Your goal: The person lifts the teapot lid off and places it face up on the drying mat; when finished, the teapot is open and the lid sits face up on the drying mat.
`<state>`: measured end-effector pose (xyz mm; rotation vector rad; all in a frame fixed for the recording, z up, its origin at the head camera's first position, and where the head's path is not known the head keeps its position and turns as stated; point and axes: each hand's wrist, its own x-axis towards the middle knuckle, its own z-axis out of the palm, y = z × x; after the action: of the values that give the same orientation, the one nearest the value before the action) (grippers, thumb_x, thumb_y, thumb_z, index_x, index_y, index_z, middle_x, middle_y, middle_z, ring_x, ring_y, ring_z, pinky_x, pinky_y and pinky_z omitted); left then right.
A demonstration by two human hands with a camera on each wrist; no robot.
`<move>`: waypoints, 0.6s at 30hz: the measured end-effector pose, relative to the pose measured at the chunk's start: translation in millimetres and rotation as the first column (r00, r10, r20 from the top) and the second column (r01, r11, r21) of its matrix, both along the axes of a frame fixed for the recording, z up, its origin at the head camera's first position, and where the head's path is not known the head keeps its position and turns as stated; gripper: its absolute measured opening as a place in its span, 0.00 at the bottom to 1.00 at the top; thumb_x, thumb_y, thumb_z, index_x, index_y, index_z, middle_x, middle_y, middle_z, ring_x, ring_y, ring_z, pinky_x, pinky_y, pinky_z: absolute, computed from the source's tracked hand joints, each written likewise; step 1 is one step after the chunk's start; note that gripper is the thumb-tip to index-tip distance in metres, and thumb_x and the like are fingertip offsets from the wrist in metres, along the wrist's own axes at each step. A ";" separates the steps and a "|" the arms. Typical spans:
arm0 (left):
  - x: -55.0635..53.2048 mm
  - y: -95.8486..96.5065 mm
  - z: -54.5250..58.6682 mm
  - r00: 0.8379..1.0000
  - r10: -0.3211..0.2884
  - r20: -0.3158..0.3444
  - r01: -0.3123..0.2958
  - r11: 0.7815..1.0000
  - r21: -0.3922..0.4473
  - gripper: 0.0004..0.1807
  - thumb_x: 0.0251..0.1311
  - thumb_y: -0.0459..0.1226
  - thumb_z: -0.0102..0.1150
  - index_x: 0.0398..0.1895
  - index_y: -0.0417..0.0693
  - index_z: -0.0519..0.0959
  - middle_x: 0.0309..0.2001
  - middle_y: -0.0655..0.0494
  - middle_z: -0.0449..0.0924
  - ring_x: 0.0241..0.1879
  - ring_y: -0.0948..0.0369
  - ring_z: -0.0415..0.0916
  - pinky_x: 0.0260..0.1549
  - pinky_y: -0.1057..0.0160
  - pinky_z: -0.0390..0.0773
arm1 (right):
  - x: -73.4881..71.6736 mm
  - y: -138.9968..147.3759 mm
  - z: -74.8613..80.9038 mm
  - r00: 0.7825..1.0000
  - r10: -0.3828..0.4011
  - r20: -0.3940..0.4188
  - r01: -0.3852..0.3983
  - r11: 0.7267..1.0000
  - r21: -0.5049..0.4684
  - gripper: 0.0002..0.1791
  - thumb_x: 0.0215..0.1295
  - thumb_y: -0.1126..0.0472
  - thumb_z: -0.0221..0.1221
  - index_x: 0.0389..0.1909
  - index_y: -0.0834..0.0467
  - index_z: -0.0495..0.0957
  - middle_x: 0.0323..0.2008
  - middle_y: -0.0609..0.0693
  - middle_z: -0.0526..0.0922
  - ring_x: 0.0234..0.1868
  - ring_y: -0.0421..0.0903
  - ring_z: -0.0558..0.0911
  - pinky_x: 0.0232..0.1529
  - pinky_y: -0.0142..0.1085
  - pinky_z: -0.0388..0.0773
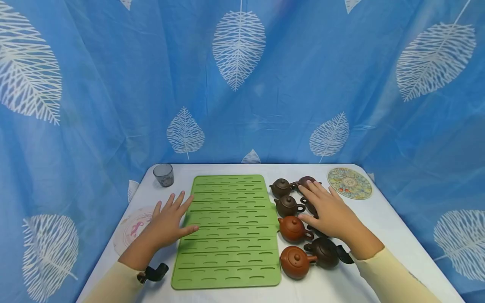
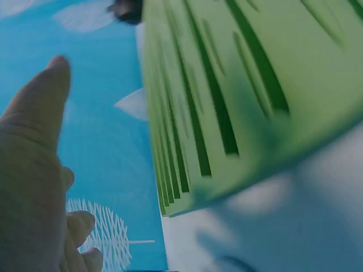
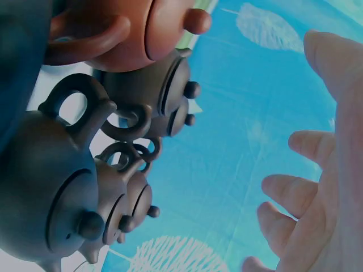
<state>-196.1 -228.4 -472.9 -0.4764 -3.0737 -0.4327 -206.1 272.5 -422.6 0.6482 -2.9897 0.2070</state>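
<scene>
Left hand (image 1: pixel 166 225) and right hand (image 1: pixel 329 210) are hovering over a white table (image 1: pixel 322 290)

A blue curtain (image 1: pixel 295 105) printed with white leaves is hanging behind the table. A green ribbed mat (image 1: pixel 231 235) is lying flat across the middle of the tabletop. The left hand is hanging by the mat's left edge, fingers and thumb standing well apart; in the head view its thumb tip is overlapping that edge. The right hand is likewise holding its fingers apart above the outer column of teapots (image 1: pixel 325 254), and the right wrist view is showing a gap between fingers and pots.

A yellowish patterned disc (image 1: pixel 349 183) is lying near the far right corner; a pale, pink-patterned disc (image 1: pixel 126 229) is lying on the left, partly behind the left hand. In the column beside the mat, two dark brown teapots (image 1: pixel 281 188) are standing beyond two reddish-brown teapots (image 1: pixel 297 263). The outer column's dark pots are partly hiding beneath the right hand. A grey glass (image 1: pixel 163 175) is standing near the far left corner.
</scene>
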 end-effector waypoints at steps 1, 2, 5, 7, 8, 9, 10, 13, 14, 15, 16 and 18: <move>1.5 -0.1 -2.9 1.000 0.010 0.013 -0.011 0.999 0.033 0.57 0.61 0.65 0.67 0.86 0.57 0.51 0.85 0.40 0.44 0.82 0.32 0.39 0.72 0.21 0.40 | 2.4 2.1 -0.2 1.000 -0.004 0.005 0.004 1.000 -0.019 0.50 0.69 0.32 0.62 0.84 0.48 0.56 0.83 0.59 0.55 0.83 0.64 0.54 0.78 0.70 0.46; 3.1 0.0 -5.5 0.999 0.018 0.027 -0.020 0.997 0.069 0.58 0.60 0.64 0.68 0.86 0.56 0.50 0.85 0.39 0.43 0.82 0.31 0.38 0.72 0.21 0.39 | 5.0 4.1 -0.5 1.000 -0.012 0.014 0.013 0.999 -0.039 0.50 0.69 0.31 0.61 0.84 0.48 0.56 0.83 0.59 0.57 0.82 0.64 0.56 0.78 0.70 0.50; 5.8 1.0 -11.3 0.998 0.035 0.054 -0.044 0.984 0.175 0.60 0.58 0.62 0.72 0.86 0.52 0.50 0.84 0.36 0.44 0.81 0.29 0.38 0.73 0.21 0.42 | 13.3 10.8 0.3 0.999 -0.029 0.041 0.033 0.993 -0.114 0.48 0.70 0.31 0.60 0.83 0.50 0.58 0.79 0.60 0.64 0.79 0.66 0.63 0.73 0.70 0.61; 7.8 0.5 -14.7 0.996 0.042 0.075 -0.058 0.969 0.239 0.61 0.57 0.60 0.73 0.86 0.49 0.51 0.84 0.34 0.44 0.80 0.28 0.40 0.72 0.21 0.46 | 20.0 15.2 0.4 0.998 -0.040 0.057 0.049 0.985 -0.167 0.47 0.71 0.33 0.61 0.82 0.52 0.60 0.77 0.61 0.68 0.76 0.67 0.67 0.70 0.70 0.65; 9.5 -0.1 -16.8 0.995 0.044 0.091 -0.067 0.961 0.270 0.60 0.58 0.60 0.73 0.86 0.48 0.51 0.84 0.34 0.45 0.80 0.29 0.42 0.72 0.22 0.49 | 23.7 17.2 -0.3 0.997 -0.048 0.063 0.060 0.980 -0.191 0.46 0.71 0.35 0.62 0.81 0.53 0.61 0.75 0.62 0.69 0.75 0.67 0.68 0.69 0.70 0.67; 11.9 -1.0 -19.1 0.993 0.046 0.108 -0.077 0.951 0.298 0.60 0.58 0.60 0.73 0.85 0.47 0.52 0.83 0.34 0.46 0.80 0.29 0.43 0.72 0.22 0.51 | 27.8 19.2 -1.2 0.996 -0.055 0.066 0.068 0.975 -0.210 0.45 0.72 0.36 0.62 0.81 0.54 0.62 0.74 0.62 0.70 0.74 0.68 0.68 0.68 0.71 0.67; 15.3 -2.2 -21.3 0.990 0.047 0.134 -0.090 0.938 0.335 0.59 0.59 0.60 0.73 0.85 0.46 0.52 0.83 0.33 0.47 0.80 0.29 0.45 0.71 0.22 0.54 | 31.9 20.9 -2.6 0.995 -0.065 0.069 0.079 0.971 -0.226 0.44 0.72 0.38 0.63 0.80 0.54 0.63 0.74 0.63 0.71 0.73 0.69 0.68 0.68 0.71 0.67; 27.0 -6.5 -29.8 0.976 0.052 0.211 -0.139 0.896 0.421 0.58 0.59 0.58 0.73 0.84 0.46 0.54 0.82 0.33 0.49 0.80 0.31 0.48 0.71 0.24 0.57 | 44.5 24.5 -7.7 0.992 -0.100 0.074 0.116 0.957 -0.267 0.42 0.71 0.42 0.66 0.78 0.56 0.65 0.72 0.64 0.72 0.72 0.70 0.70 0.66 0.72 0.69; 30.9 -8.1 -33.4 0.974 0.053 0.222 -0.146 0.892 0.429 0.57 0.59 0.58 0.73 0.84 0.45 0.55 0.82 0.33 0.51 0.79 0.31 0.50 0.71 0.25 0.58 | 48.4 25.6 -9.5 0.991 -0.111 0.075 0.128 0.953 -0.274 0.41 0.70 0.42 0.67 0.78 0.56 0.66 0.71 0.64 0.73 0.71 0.70 0.71 0.65 0.72 0.69; 34.4 -9.5 -36.5 0.973 0.054 0.223 -0.148 0.891 0.429 0.57 0.58 0.58 0.74 0.83 0.44 0.56 0.81 0.32 0.52 0.79 0.31 0.51 0.71 0.25 0.59 | 52.1 26.5 -11.2 0.990 -0.120 0.078 0.137 0.949 -0.282 0.41 0.70 0.43 0.67 0.77 0.56 0.67 0.70 0.63 0.74 0.70 0.69 0.72 0.64 0.72 0.70; 37.1 -10.7 -39.7 0.974 0.056 0.218 -0.147 0.891 0.429 0.57 0.57 0.58 0.75 0.83 0.44 0.58 0.81 0.32 0.53 0.78 0.30 0.52 0.71 0.25 0.59 | 55.7 27.5 -13.3 0.988 -0.132 0.086 0.151 0.946 -0.285 0.40 0.69 0.43 0.68 0.76 0.56 0.68 0.70 0.62 0.75 0.70 0.68 0.73 0.64 0.71 0.72; 39.5 -12.4 -46.2 0.983 0.062 0.174 -0.128 0.907 0.400 0.58 0.54 0.59 0.76 0.81 0.43 0.61 0.80 0.31 0.56 0.77 0.30 0.55 0.70 0.26 0.61 | 62.4 30.5 -16.7 0.984 -0.150 0.096 0.172 0.941 -0.291 0.40 0.68 0.43 0.69 0.75 0.56 0.70 0.67 0.61 0.77 0.68 0.67 0.76 0.61 0.67 0.76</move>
<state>-156.6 -240.7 -519.1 -0.2862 -2.9992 -1.1310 -143.7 302.9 -439.2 0.3682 -2.9662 0.6686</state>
